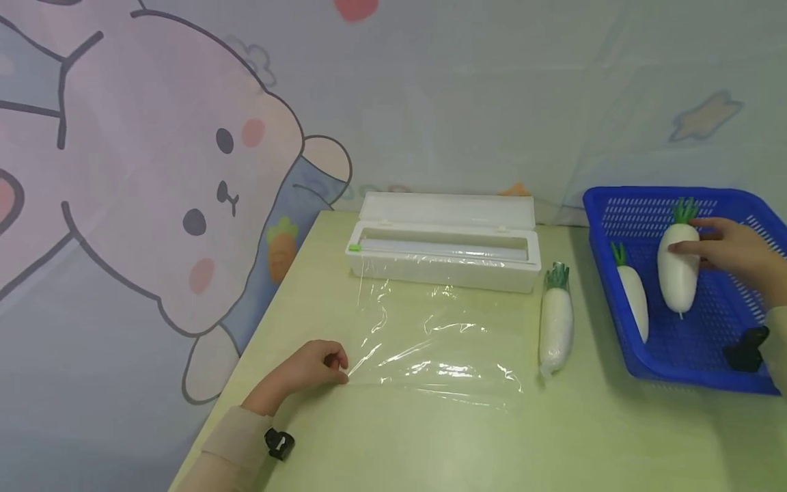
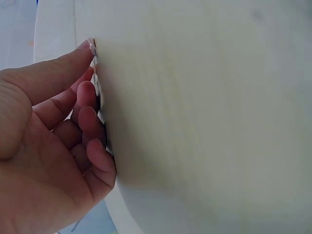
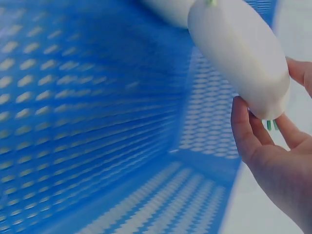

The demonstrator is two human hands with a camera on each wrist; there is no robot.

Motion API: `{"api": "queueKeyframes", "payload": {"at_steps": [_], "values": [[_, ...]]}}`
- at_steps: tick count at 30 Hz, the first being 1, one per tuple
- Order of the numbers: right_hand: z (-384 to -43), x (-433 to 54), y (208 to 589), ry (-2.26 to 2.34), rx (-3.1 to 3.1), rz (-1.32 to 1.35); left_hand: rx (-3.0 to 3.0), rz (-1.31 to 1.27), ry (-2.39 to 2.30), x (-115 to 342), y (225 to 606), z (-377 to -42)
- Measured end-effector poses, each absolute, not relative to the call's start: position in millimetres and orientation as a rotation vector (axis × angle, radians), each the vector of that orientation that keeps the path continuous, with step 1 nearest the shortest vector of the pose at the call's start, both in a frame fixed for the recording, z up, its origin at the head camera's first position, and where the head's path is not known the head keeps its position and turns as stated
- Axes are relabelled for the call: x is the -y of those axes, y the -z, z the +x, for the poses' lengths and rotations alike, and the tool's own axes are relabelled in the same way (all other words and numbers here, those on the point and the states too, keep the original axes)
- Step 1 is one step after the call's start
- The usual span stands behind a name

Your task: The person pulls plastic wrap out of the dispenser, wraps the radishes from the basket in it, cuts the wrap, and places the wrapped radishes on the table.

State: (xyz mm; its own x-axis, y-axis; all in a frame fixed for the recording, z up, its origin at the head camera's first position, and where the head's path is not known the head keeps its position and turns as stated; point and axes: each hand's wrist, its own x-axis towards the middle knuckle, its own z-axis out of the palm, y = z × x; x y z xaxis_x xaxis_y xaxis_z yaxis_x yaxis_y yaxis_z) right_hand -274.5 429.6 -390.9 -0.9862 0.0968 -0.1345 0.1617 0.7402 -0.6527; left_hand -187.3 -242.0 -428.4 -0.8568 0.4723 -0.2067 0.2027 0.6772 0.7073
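Observation:
At the near left corner of a sheet of plastic wrap (image 1: 430, 342), my left hand (image 1: 313, 369) pinches the film between thumb and forefinger; the left wrist view shows its other fingers (image 2: 92, 122) curled. The sheet runs from a white wrap dispenser box (image 1: 443, 270) with its lid raised. Over the blue basket (image 1: 639, 365), my right hand (image 1: 734, 249) grips a white radish (image 1: 679, 273) with green stem stubs near its top. In the right wrist view that radish (image 3: 239, 53) sits between thumb and fingers. Another white radish (image 1: 634, 297) lies at the basket's left side.
A wrapped white radish (image 1: 556, 328) lies on the pale green table (image 1: 430, 451), between the film and the basket. Behind the table hangs a cloth (image 1: 461, 102) printed with a cartoon animal. A black strap device (image 1: 279, 443) sits on the left wrist.

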Motion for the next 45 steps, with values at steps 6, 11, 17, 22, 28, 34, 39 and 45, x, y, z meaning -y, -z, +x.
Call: {"api": "queueKeyframes", "payload": {"at_steps": [6,11,17,22,28,34,39,45], "values": [[-258.5,-385.2,325.4,1.148,-2.986,0.193,-2.517,0.518,-0.976,244.8,426.3,-188.8],[-251.2,-352.6,291.3,1.182,-3.024,0.13,-2.515,0.517,-0.98,243.7,427.6,-189.3],[-237.7,-295.0,255.7,1.282,-2.947,-0.056,-2.507,0.507,-0.967,242.4,426.7,-192.4],[-229.7,-238.6,239.3,1.475,-2.781,-0.257,-2.504,0.495,-0.951,242.5,423.4,-196.1],[-215.0,-171.3,246.7,1.587,-2.537,-0.609,-2.468,0.493,-0.955,242.6,425.1,-196.6],[-213.5,-111.9,295.0,1.362,-2.45,-0.792,-2.46,0.503,-0.954,243.3,427.3,-195.8],[-209.9,-72.1,349.6,1.27,-2.327,-0.902,-2.46,0.497,-0.954,244.9,428.2,-196.3],[-210.6,-52.7,386.8,1.163,-2.333,-0.961,-2.447,0.502,-0.972,246.6,430.4,-197.5]]}}
